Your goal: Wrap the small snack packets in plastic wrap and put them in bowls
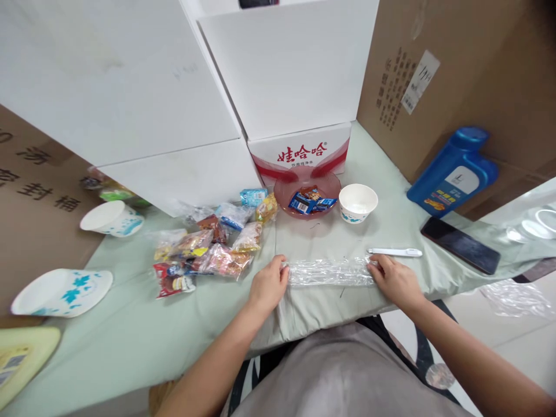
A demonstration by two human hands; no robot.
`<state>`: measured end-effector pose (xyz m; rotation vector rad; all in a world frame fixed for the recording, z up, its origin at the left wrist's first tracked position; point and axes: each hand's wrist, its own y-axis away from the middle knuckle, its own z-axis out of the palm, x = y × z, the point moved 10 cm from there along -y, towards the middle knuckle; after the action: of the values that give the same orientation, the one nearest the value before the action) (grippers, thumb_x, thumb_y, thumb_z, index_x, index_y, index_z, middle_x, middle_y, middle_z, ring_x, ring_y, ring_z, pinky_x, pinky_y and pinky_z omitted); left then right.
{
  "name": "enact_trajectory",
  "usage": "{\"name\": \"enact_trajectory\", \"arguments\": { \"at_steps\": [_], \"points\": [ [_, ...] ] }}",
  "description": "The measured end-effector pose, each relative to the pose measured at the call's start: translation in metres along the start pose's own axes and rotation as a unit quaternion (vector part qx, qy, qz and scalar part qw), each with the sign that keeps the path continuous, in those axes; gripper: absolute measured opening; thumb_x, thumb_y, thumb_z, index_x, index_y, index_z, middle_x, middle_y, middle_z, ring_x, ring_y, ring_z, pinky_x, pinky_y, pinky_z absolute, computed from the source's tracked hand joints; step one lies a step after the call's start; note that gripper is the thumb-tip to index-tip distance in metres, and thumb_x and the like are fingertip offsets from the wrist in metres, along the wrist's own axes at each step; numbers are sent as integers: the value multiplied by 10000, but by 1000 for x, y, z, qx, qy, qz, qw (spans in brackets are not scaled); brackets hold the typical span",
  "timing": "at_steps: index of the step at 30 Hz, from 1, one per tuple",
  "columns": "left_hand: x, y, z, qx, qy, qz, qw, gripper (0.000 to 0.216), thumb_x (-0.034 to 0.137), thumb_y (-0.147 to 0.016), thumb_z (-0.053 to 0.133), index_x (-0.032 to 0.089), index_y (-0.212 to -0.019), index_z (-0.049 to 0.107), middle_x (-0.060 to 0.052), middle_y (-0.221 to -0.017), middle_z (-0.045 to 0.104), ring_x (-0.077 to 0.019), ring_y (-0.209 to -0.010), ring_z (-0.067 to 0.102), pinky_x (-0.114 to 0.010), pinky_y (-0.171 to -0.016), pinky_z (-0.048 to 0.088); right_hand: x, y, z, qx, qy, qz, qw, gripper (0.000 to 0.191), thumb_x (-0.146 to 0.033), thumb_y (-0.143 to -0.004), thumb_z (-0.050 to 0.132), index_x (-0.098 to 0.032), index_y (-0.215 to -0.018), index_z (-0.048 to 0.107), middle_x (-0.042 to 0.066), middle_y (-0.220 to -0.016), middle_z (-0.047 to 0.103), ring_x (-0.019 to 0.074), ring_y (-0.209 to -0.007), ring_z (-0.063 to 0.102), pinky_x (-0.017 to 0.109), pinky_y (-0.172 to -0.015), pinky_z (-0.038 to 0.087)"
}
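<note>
Clear plastic bag flat by worktop front edge. Left hand fingers closed on left end, right hand fingers gripping right end; fingertips partly hidden. Bag contents indistinct. White pen-like stick just beyond.

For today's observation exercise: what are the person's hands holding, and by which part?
A clear plastic strip: left hand holds its left end, right hand its right end.

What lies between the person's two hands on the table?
In the head view, a crumpled clear plastic sheet spans the gap on the green cloth; the left hand touches one end, the right hand the other.
</note>
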<state>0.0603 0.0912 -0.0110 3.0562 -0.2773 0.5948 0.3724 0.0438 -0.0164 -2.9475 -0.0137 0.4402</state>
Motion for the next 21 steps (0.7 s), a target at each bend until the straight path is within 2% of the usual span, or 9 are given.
{"name": "enact_trajectory", "arguments": {
  "at_steps": [3, 6, 8, 10, 12, 14, 17, 19, 21],
  "points": [
    [-3, -1, -3, 18, -52, -15, 998, 223, 226, -889, 550, 170, -1101, 587, -65, -907, 695, -238, -822, 674, -309, -680, 486, -2, -1, -3, 34, 49, -11, 998, 295, -386, -932, 478, -185, -1088, 625, 92, -973, 686, 257, -841, 671, 352, -681, 503],
    [0, 2, -19, 83, -112, -15, 990, 202, 218, -893, 545, 152, -1072, 609, -93, -930, 668, -247, -778, 650, -329, -653, 479, -7, -1, -8, 57, 45, -38, 997, 235, -379, -929, 488, -199, -949, 637, 90, -920, 645, 258, -869, 639, 366, -745, 507],
    [17, 11, -33, 153, -130, 25, 979, 173, 206, -912, 508, 149, -1022, 629, -105, -913, 645, -249, -785, 629, -344, -677, 481, -12, 0, -13, 70, 14, -62, 996, 209, -362, -920, 498, -211, -828, 610, 89, -892, 625, 263, -893, 619, 389, -805, 503],
    [47, 25, -36, 188, -106, 118, 969, 192, 176, -930, 459, 161, -988, 641, -99, -895, 637, -237, -815, 612, -345, -728, 486, -15, 1, -19, 83, -39, -74, 993, 195, -338, -910, 505, -219, -768, 568, 94, -922, 624, 258, -907, 613, 397, -825, 502],
    [82, 42, -24, 157, -64, 223, 960, 233, 159, -938, 432, 172, -1050, 636, -93, -950, 650, -223, -862, 600, -344, -793, 487, -17, 4, -23, 72, -106, -71, 989, 186, -320, -901, 512, -223, -743, 526, 93, -986, 629, 215, -820, 624, 365, -755, 518],
    [105, 55, -3, 96, -47, 273, 956, 299, 214, -942, 455, 170, -1209, 584, -106, -1117, 644, -248, -985, 581, -380, -871, 473, -20, 8, -25, 28, -174, -66, 982, 164, -292, -887, 522, -223, -741, 494, 91, -1053, 629, 156, -694, 607, 316, -642, 514],
    [116, 64, 28, 8, -44, 284, 958, 471, 357, -935, 511, 179, -1369, 468, -120, -1351, 549, -315, -1213, 481, -466, -980, 411, -34, 20, -28, -71, -256, -76, 961, 42, -210, -855, 522, -217, -896, 521, 106, -1232, 584, 93, -596, 562, 272, -563, 490],
    [117, 70, 44, -42, -31, 305, 951, 512, 405, -934, 515, 199, -1396, 436, -110, -1419, 501, -319, -1305, 410, -495, -1035, 359, -50, 30, -29, -158, -299, -99, 936, 247, -159, -843, 507, -223, -1080, 533, 117, -1329, 537, 75, -597, 563, 257, -572, 491],
    [118, 78, 52, -75, -10, 340, 937, 497, 404, -943, 501, 219, -1398, 426, -97, -1453, 471, -298, -1360, 364, -504, -1082, 307, -69, 40, -31, -250, -333, -127, 900, 322, -151, -849, 509, -231, -1157, 558, 104, -1276, 585, 82, -632, 594, 245, -593, 492]
  ]
}}
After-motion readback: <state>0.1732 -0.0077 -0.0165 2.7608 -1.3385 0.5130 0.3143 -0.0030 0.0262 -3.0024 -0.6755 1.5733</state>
